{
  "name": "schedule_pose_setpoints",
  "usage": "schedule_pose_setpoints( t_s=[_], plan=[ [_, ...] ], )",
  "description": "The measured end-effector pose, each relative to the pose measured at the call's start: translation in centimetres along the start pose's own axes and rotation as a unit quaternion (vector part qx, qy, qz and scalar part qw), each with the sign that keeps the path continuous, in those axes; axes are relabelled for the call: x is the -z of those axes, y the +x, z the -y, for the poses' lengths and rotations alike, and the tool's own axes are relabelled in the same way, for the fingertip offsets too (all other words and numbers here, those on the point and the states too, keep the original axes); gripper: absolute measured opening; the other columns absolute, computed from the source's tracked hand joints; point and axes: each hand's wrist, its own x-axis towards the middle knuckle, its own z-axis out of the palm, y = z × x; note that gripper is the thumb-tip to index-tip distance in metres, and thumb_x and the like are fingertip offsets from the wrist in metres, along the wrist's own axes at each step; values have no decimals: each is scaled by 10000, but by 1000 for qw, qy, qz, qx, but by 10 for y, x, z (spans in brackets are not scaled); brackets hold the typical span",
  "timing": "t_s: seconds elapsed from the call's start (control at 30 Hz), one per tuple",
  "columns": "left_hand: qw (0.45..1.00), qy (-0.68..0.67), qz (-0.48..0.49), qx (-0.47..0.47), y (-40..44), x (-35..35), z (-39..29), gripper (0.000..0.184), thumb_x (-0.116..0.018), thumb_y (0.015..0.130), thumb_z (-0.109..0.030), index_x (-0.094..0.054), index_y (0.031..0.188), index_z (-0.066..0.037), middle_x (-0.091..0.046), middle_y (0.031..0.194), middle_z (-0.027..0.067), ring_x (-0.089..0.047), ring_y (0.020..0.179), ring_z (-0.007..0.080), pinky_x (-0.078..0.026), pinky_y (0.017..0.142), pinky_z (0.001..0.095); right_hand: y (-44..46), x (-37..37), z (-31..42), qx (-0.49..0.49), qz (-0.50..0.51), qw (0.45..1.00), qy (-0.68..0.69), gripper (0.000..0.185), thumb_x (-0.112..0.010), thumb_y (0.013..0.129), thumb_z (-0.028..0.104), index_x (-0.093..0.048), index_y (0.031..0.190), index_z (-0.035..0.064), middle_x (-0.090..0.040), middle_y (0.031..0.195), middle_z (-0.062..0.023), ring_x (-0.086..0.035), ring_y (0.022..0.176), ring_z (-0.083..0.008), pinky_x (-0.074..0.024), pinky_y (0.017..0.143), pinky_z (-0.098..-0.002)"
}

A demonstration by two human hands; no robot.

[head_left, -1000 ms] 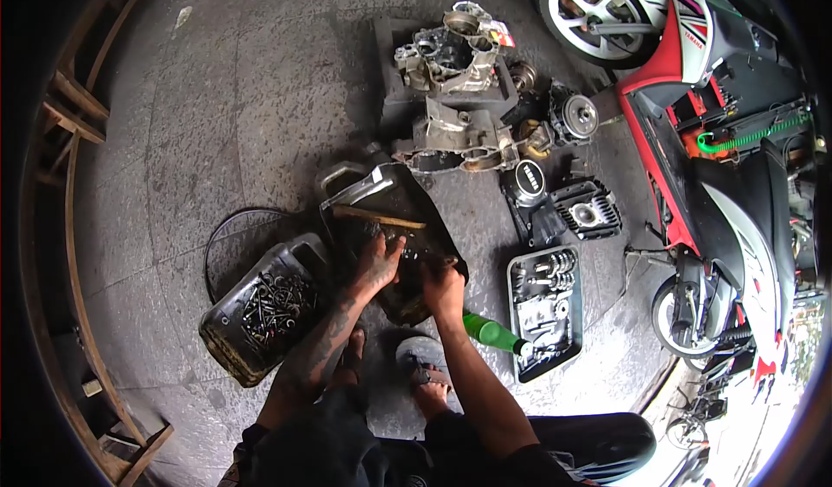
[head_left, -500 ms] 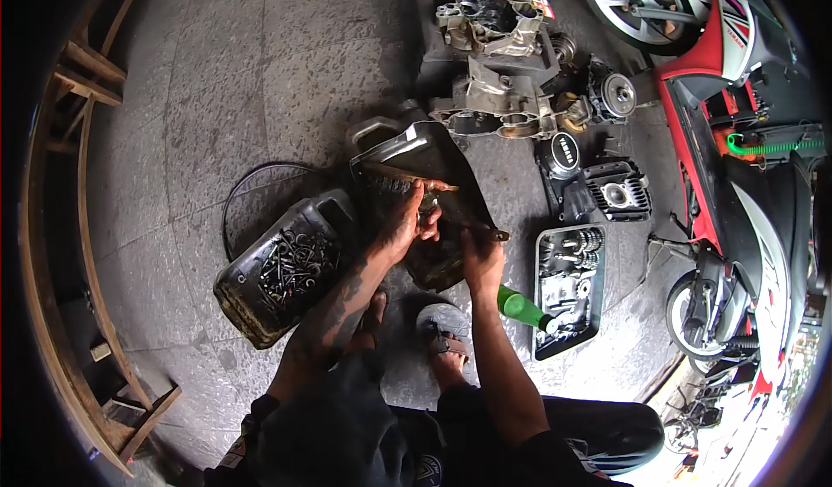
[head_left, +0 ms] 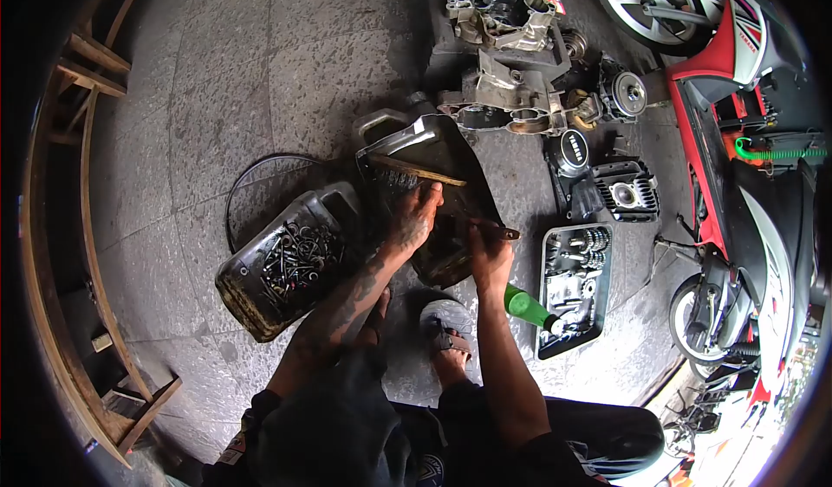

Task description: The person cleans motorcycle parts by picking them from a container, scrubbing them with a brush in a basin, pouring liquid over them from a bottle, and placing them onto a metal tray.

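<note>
A black cut-open jerrycan (head_left: 479, 171) lies on the floor in front of me, with dark liquid in its bottom. My left hand (head_left: 416, 220) is over it, fingers bent together; whatever they hold is hidden. Just above those fingers, a wire brush (head_left: 420, 171) with a long wooden handle rests across the jerrycan. My right hand (head_left: 491, 257) is closed around a wooden-handled brush (head_left: 511, 234), whose handle end sticks out to the right; its head is hidden in the dark container.
To the left, a second cut jerrycan (head_left: 247, 307) holds several bolts. A green bottle (head_left: 526, 307) and a tray (head_left: 544, 292) of metal parts are at right. Engine casings (head_left: 503, 97), a cylinder head (head_left: 626, 192) and a red motorcycle (head_left: 706, 132) stand beyond. A wooden frame (head_left: 95, 314) borders the left.
My left hand has shifted slightly down, away from the wire brush handle, which now shows more fully. My right hand still grips its brush. The whole view has shifted a little.
</note>
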Motion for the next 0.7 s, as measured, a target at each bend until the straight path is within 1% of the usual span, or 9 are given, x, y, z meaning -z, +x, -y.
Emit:
schedule_pose_setpoints(
  t_s=[0.1, 0.17, 0.2, 0.3, 0.33, 0.37, 0.47, 0.6, 0.7],
  plan=[
    [998, 50, -19, 43, -3, -1, -9, 494, -468, 896, -548, -548, 725, -91, -346, 481, -64, -328, 388, 62, -250, 380, 219, 1, 0, -2, -8, 4, 1000, 6, 179, -597, 830, 172, -663, 973, 87, -667, 863, -138, -663, 838, -266, -489, 729, -349],
    [995, -5, -47, 89, -6, -4, -13, 587, -394, 888, -619, -538, 655, -100, -311, 440, -65, -329, 381, 60, -231, 375, 218, 0, -1, -6, -14, 4, 1000, 10, 180, -597, 829, 169, -662, 973, 83, -667, 865, -139, -662, 839, -264, -488, 729, -347],
    [993, -29, -4, 111, -5, 0, -14, 564, -365, 892, -628, -551, 774, -109, -326, 478, -63, -326, 388, 54, -221, 370, 220, 1, -1, -7, -13, 3, 1000, 19, 183, -594, 830, 167, -660, 975, 78, -668, 870, -139, -661, 844, -259, -488, 734, -346],
    [988, -97, 75, 98, -6, 4, -11, 539, -304, 909, -630, -505, 896, -130, -333, 557, -67, -330, 429, 49, -223, 371, 196, -1, -3, -10, -14, 0, 1000, 27, 187, -589, 832, 163, -657, 978, 68, -670, 878, -137, -661, 852, -247, -487, 744, -344],
    [985, -85, 104, 108, -6, 6, -11, 414, -331, 950, -533, -466, 1028, -148, -371, 638, -58, -353, 473, 46, -238, 379, 187, 1, -3, -9, -12, -5, 1000, 27, 189, -586, 834, 161, -655, 980, 64, -672, 881, -136, -661, 856, -239, -488, 747, -344],
    [985, -85, 105, 107, -5, 4, -11, 414, -331, 950, -533, -466, 1028, -148, -371, 638, -58, -353, 473, 46, -238, 379, 187, 2, -3, -8, -11, -6, 1000, 27, 189, -586, 834, 161, -655, 980, 64, -672, 881, -136, -661, 856, -239, -488, 747, -344],
    [991, -10, 99, 85, -8, -1, -8, 187, -406, 982, -305, -441, 1112, -174, -401, 695, -47, -349, 486, 40, -261, 400, 176, 0, -2, -6, -1, -6, 1000, 27, 192, -585, 834, 163, -654, 982, 61, -674, 882, -133, -662, 856, -232, -490, 748, -344],
    [980, -107, 147, 76, -9, -2, -1, 157, -452, 969, -217, -457, 1096, -125, -393, 719, -24, -359, 604, 42, -305, 497, 178, 2, -2, -9, -6, -7, 1000, 17, 195, -592, 832, 173, -654, 981, 64, -673, 880, -133, -664, 842, -247, -493, 737, -343],
    [969, -169, 168, 68, -5, 4, 13, 180, -481, 956, -205, -456, 1113, -123, -398, 736, -25, -376, 630, 54, -303, 493, 183, 2, -3, -14, 3, -4, 1000, 23, 196, -590, 834, 173, -653, 986, 67, -675, 886, -137, -665, 854, -269, -494, 736, -347]
  ],
)
